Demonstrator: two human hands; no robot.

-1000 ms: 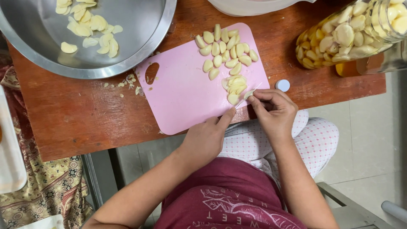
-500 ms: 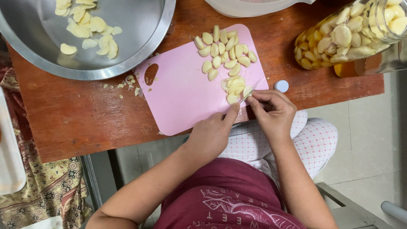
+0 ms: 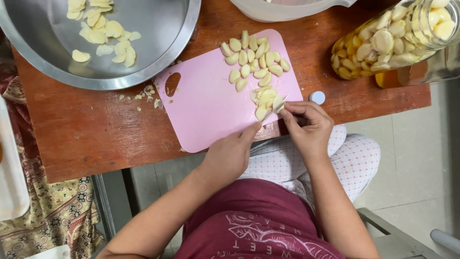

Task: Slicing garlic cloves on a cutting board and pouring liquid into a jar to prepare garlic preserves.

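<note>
Steel bowl [image 3: 158, 62] holds garlic slices [image 3: 98, 31]; glass jar [image 3: 421, 52] holds peeled cloves [image 3: 383, 41].

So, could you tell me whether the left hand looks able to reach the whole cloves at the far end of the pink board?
Probably yes: the left hand rests at the board's near edge, with bare board before the cloves.

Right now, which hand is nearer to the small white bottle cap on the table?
Right. The right hand sits just below the white cap, close beside it, gripping a knife. The left hand lies farther off, lower left, at the pink cutting board's near edge.
</note>
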